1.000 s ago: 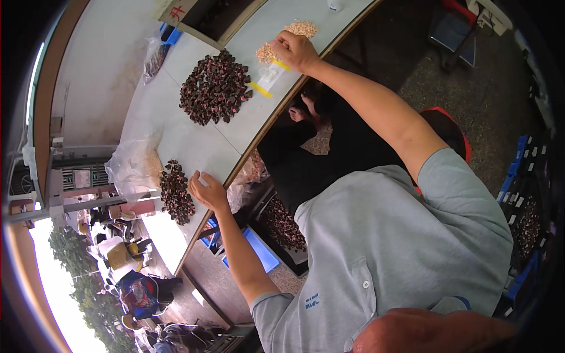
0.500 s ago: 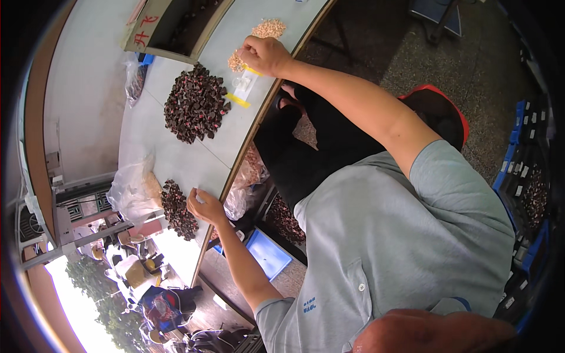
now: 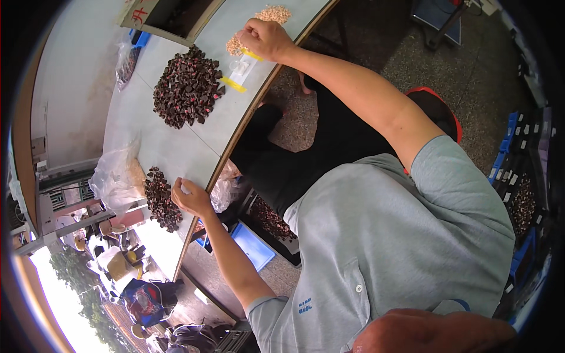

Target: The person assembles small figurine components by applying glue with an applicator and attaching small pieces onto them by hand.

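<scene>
1. I am seeing the person's grey shirt [image 3: 400, 247] filling the near part of the view, with both bare arms reaching away to the long pale counter [image 3: 176, 147].
2. The left hand [image 3: 189, 197] is resting at the counter's near edge, fingers curled inward around something small and pale; I cannot tell what it is.
3. That hand is lying just beside the small dark pile [image 3: 160, 199] of reddish-brown pieces, touching its edge or nearly so.
4. A crumpled clear plastic bag [image 3: 115, 176] is sitting on the far side of that small pile.
5. Further along, the large dark pile [image 3: 187, 88] is lying mid-counter, well apart from both hands.
6. A clear strip with yellow ends [image 3: 240, 69] is lying between the large pile and the right hand.
7. The right hand [image 3: 265, 38] is closed in a loose fist, knuckles up, pinching at the tan pile [image 3: 272, 13]; whether anything is gripped I cannot tell.
8. A second clear bag [image 3: 126, 59] is lying at the far wall.
</scene>
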`<move>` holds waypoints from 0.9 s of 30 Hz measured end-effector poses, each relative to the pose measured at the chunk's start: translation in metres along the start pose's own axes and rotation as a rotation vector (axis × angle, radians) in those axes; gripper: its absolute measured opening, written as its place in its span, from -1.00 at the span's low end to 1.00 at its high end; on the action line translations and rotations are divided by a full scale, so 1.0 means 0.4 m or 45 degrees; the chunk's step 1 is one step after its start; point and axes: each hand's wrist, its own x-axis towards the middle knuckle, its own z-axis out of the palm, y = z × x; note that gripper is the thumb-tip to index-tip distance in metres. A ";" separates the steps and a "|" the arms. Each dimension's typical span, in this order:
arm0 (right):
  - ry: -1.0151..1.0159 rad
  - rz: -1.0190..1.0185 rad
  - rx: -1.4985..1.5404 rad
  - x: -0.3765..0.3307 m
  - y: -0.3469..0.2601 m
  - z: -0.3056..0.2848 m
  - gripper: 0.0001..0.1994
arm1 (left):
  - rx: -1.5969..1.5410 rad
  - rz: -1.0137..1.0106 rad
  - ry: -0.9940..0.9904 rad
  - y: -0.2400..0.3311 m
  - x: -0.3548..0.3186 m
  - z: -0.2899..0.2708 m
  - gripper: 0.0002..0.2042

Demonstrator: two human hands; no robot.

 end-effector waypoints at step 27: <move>-0.039 0.062 0.139 -0.001 -0.012 -0.008 -0.68 | 0.062 -0.140 -0.110 -0.004 0.000 -0.010 -0.73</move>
